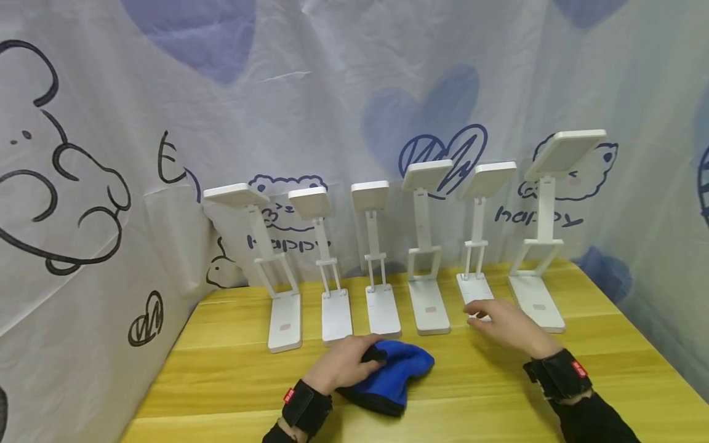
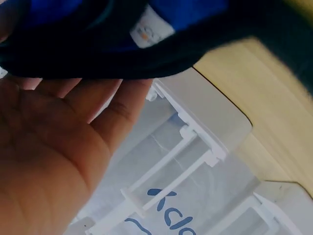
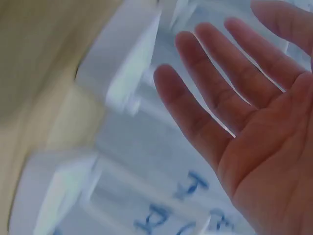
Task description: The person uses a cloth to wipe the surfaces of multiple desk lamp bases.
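My left hand (image 1: 346, 363) grips a soft blue cloth item (image 1: 396, 372) with black edging, low over the table in front of the second and third lamps. In the left wrist view its fingers pass behind the black edge, and a small white label (image 2: 150, 28) shows on the blue fabric. The right hand (image 1: 506, 326) holds nothing; its relaxed fingers hover at the base of the fifth white desk lamp (image 1: 473, 286) from the left. That hand's fingers are spread and straight in the right wrist view.
Several white folding desk lamps stand unfolded in a row along the back of the yellow wood-grain table (image 1: 221, 369). The tallest lamp (image 1: 545, 212) is at the far right, the leftmost lamp (image 1: 285, 320) at the other end. A printed curtain (image 1: 310, 111) hangs close behind them.
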Motion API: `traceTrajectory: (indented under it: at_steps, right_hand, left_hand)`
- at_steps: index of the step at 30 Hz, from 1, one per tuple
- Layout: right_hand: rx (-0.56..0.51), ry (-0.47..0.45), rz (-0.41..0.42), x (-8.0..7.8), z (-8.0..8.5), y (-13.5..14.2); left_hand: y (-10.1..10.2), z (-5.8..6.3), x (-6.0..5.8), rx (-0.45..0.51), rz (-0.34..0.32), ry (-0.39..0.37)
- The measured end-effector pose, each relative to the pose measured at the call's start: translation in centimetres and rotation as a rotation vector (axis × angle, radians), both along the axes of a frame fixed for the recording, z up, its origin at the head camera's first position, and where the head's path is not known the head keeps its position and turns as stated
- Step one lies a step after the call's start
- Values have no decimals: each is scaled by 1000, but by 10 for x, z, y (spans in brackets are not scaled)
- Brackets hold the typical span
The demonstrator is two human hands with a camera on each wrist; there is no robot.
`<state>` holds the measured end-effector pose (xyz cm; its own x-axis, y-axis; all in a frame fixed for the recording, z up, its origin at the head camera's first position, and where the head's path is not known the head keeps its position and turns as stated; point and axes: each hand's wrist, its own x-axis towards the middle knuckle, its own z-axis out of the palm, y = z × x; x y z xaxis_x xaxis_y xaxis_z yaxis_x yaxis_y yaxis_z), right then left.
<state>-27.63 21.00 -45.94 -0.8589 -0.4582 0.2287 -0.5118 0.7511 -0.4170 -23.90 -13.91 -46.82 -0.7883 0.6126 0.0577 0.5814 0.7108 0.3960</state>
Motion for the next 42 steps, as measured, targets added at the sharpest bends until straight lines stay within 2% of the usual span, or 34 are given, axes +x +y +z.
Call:
traceTrajectory:
  at_steps: [5,10,20,26,33,38,42]
  right_hand:
    - [18,-42,94,5,-7,-23]
    - [27,-88,140,9,-10,-37]
    - [-10,-225,218,15,-15,-61]
    - [-46,-231,247,17,-18,-65]
    - [-127,-231,244,17,-17,-65]
    - [-174,-294,237,16,-12,-61]
    - [-169,-368,234,16,-6,-54]
  left_hand:
    - [-2,1,-1,-41,57,33]
    - [-2,1,-2,-43,51,77]
    - [4,5,2,33,44,92]
    - [8,10,6,105,11,106]
    - [13,10,8,190,-15,108]
    - [18,6,9,227,29,50]
    - [21,0,9,198,69,-77]
